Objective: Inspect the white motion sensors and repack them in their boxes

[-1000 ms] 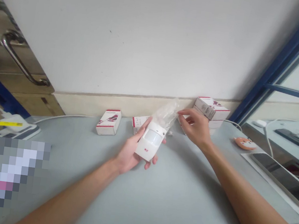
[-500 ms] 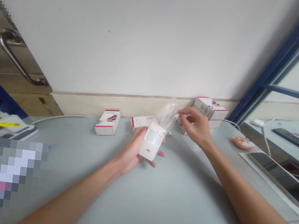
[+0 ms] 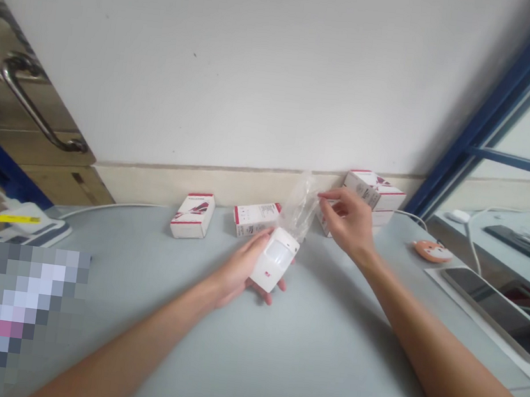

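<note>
In the head view, my left hand (image 3: 235, 272) is closed round a white motion sensor (image 3: 275, 261) with a curved lens window and a small red mark. The sensor is tilted, its lens side up, above the table. A clear plastic bag (image 3: 299, 206) rises from the sensor's upper end; whether part of the sensor is still inside it I cannot make out. My right hand (image 3: 348, 221) pinches the bag's right edge between thumb and fingertips. Behind my hands lies a white and red box (image 3: 255, 218).
Another white and red box (image 3: 192, 215) stands to the left, and stacked boxes (image 3: 376, 193) are by the wall. On the right are an orange mouse (image 3: 432, 250) and a dark phone-like slab (image 3: 502, 311). A power strip (image 3: 34, 228) with cables sits at the left of the grey table (image 3: 303, 358).
The sensor has tilted further to the right and moved slightly down and right with my left hand. The bag has shifted, uncovering more of the box behind. My right hand keeps its pinch.
</note>
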`<state>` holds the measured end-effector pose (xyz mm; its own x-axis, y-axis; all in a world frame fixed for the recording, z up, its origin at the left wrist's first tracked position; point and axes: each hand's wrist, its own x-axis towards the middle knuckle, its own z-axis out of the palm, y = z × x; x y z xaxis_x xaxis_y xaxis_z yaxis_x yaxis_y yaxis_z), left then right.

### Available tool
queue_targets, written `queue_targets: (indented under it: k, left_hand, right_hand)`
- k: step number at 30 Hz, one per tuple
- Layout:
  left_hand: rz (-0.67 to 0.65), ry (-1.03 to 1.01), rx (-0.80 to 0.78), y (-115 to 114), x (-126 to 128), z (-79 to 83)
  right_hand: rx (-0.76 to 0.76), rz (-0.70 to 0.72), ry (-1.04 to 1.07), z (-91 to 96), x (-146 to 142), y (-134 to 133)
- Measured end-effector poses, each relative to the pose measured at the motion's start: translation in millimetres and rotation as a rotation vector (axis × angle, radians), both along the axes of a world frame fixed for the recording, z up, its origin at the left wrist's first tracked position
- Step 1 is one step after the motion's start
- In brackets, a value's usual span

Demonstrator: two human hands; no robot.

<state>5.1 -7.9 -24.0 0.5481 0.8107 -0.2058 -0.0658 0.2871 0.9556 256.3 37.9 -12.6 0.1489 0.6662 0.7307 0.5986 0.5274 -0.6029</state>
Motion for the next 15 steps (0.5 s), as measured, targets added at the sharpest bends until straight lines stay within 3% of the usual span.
queue_targets:
  k: [8, 15]
  left_hand:
    - [0.045, -0.072, 0.022, 5.7, -2.4, -4.9]
    - [0.009, -0.363, -0.077, 10.2, -10.2, 4.7]
  right_hand:
    - [-0.015, 0.031, -0.025, 0.9, -3.5, -2.6]
    - [-0.052, 0.056, 0.027, -2.3, 0.1, 0.1]
